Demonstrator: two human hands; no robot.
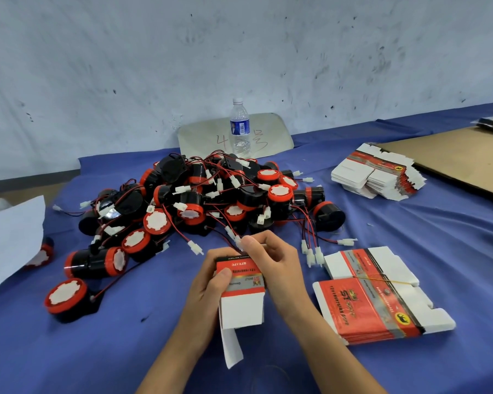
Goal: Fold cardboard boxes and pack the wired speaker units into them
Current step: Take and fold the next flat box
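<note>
1. Head view, left hand: a folded-up cardboard box (242, 297) is gripped by the left hand (211, 282), with the thumb laid across its printed red side. It is held near the middle of the blue-covered table (439, 228). The near flap (231, 348) has not been closed and hangs toward the viewer.
2. Head view, right hand: the fingertips of the right hand (273, 260) are curled in a pinch on a white connector (239, 243) and its red-and-black wire, at the far mouth of the box. Whether a speaker body is already seated inside cannot be told (the opening is hidden by the fingers).
3. Head view, stock: the pile of wired speaker units (211, 194) is heaped just beyond the hands, with its leads tangled together. One loose unit (66, 298) lies at near left. Flat box blanks (376, 302) are stacked at near right and a further stack (379, 174) at far right. A water bottle (240, 129) is stood behind the pile.
4. Risks, as judged:
   - The pinched lead may be snagged in the tangle, so a pull could drag neighbouring units off the heap or strain the wire at its root.
   - With the near flap open, a unit pushed in from the far end could be driven straight out.
   - If the connector is left proud of the mouth, it could be trapped when that end is closed.
</note>
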